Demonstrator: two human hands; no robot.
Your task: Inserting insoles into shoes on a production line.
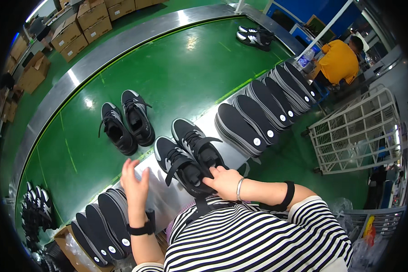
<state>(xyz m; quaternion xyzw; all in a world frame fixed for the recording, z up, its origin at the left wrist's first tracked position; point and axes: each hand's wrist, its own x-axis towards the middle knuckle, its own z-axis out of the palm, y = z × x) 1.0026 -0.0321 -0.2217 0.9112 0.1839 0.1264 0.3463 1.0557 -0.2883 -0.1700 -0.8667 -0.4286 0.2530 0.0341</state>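
A pair of black sneakers with grey toes stands side by side in front of me on a pale metal ledge; the left sneaker point(170, 152) and the right sneaker point(188, 132) both have loose straps across the laces. My right hand point(224, 182) is closed at the heel opening of the right sneaker, its fingertips at the collar. What lies inside under those fingers is hidden. My left hand point(135, 183) is raised left of the pair, fingers spread and holding nothing. Beyond it, another pair of black sneakers point(133, 119) rests on the green belt.
Stacks of black insoles point(240, 127) line the ledge at right; more insole stacks point(115, 215) stand at lower left. Sneakers sit at the belt's far end point(254, 38) and far left point(41, 204). A white wire cart point(358, 131) and a person in yellow point(340, 61) are at right.
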